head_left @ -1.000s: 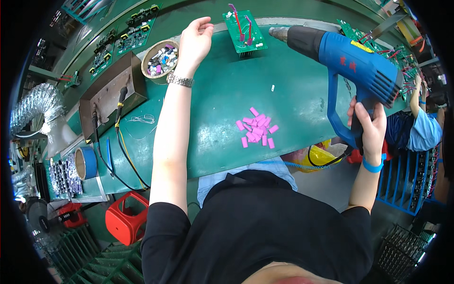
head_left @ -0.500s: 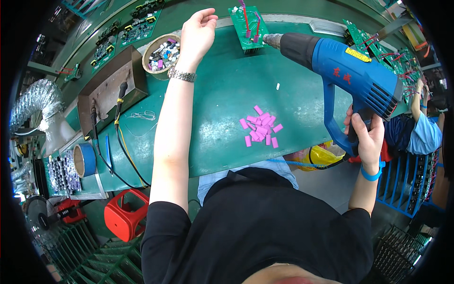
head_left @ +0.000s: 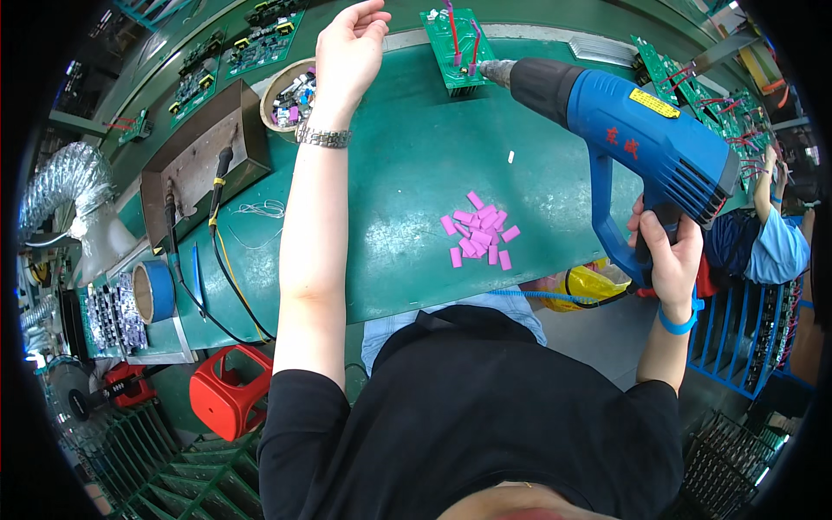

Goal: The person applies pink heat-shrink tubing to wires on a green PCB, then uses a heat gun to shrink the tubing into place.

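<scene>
My right hand point(head_left: 669, 251) is wrapped round the handle of a blue heat gun point(head_left: 646, 130). Its metal nozzle point(head_left: 497, 73) points left at the base of a red wire point(head_left: 476, 50) with a purple sleeve, on a green circuit board point(head_left: 442, 43) at the far side of the bench. My left hand point(head_left: 349, 61) is raised left of that board, apart from it, fingers loosely bent and apart with nothing visible in them. Between my arms a loose pile of short pink-purple sleeves point(head_left: 479, 232) lies on the green bench mat point(head_left: 399, 199).
Left of my forearm stand a round tub point(head_left: 276, 97) of small parts, a metal tray point(head_left: 195, 156) with soldering irons point(head_left: 218, 178), and a roll of blue tape point(head_left: 154, 292). More circuit boards point(head_left: 706, 108) line the far right, where another person's blue sleeve point(head_left: 777, 247) shows. A red stool point(head_left: 227, 390) is lower left.
My left hand has moved a little left and farther away from me, off to the side of the board. The heat gun has shifted only slightly, its nozzle still at the wires.
</scene>
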Action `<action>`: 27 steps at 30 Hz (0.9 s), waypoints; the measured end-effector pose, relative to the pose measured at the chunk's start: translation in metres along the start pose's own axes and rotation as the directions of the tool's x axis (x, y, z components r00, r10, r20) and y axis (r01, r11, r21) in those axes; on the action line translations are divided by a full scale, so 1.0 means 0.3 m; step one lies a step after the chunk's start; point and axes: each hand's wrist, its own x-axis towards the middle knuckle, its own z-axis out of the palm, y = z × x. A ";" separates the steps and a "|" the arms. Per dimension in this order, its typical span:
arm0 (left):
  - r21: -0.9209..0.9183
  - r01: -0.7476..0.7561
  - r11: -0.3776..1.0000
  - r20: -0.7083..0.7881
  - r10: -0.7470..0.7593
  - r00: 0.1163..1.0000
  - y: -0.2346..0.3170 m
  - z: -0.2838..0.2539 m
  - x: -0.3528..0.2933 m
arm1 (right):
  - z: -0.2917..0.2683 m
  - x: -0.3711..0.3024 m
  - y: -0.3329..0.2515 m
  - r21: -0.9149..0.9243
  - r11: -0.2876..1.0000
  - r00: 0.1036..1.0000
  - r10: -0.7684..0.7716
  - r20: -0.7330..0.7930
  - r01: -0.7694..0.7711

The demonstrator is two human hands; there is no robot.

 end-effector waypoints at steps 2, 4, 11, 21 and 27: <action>-0.013 -0.011 1.000 -0.003 0.011 1.000 0.004 -0.001 0.002 | 0.000 -0.007 0.006 -0.011 1.000 1.000 -0.010 -0.003 0.010; -0.075 0.027 0.997 0.009 -0.027 1.000 0.004 -0.002 0.001 | -0.001 -0.010 0.006 -0.021 1.000 1.000 -0.021 -0.004 0.021; -0.149 0.044 0.988 0.030 -0.040 0.999 0.023 -0.011 0.001 | 0.017 -0.027 0.002 -0.032 0.999 0.999 -0.043 0.000 0.043; -0.187 0.066 0.980 0.028 -0.062 0.998 0.058 -0.017 -0.007 | 0.043 -0.056 -0.004 -0.125 0.984 0.991 -0.130 -0.016 0.127; -0.222 0.075 0.972 0.027 -0.071 0.997 0.048 -0.023 -0.006 | 0.053 -0.069 0.005 -0.129 0.981 0.988 -0.149 -0.035 0.143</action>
